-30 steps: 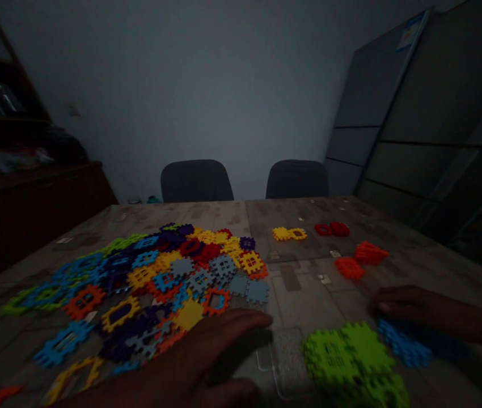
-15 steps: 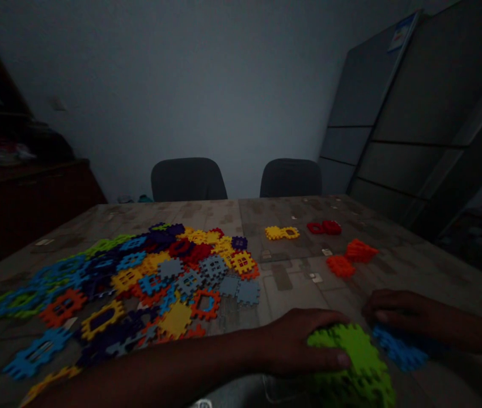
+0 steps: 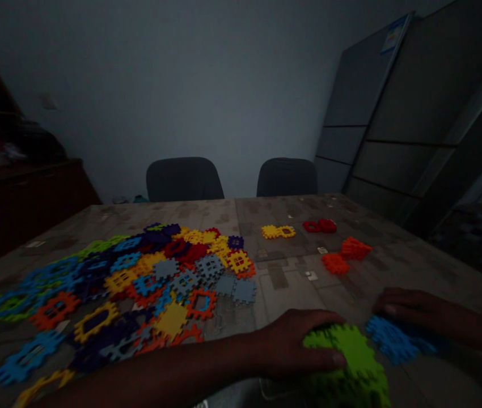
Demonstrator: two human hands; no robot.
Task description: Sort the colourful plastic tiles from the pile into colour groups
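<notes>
The room is dim. My left hand (image 3: 298, 345) reaches across the near table edge, its fingers wrapped over the left side of a bright green built-up block of interlocking tiles (image 3: 351, 362). My right hand (image 3: 411, 311) lies fingers-down on top of a blue stack of tiles (image 3: 392, 340) just right of the green block. A wide spread of loose flat tiles (image 3: 139, 283) in blue, yellow, orange, grey, purple and green covers the left half of the table.
Farther back sit a yellow pair of tiles (image 3: 278, 232), a red pair (image 3: 320, 226) and two orange built pieces (image 3: 345, 256). Two dark chairs (image 3: 184, 178) stand behind the patterned table (image 3: 292, 283). A cabinet is at the right, a dark sideboard at the left.
My left hand has moved from the loose tiles rightward onto the green block and closed over it. The right hand has stayed on the blue stack. The view has shifted slightly.
</notes>
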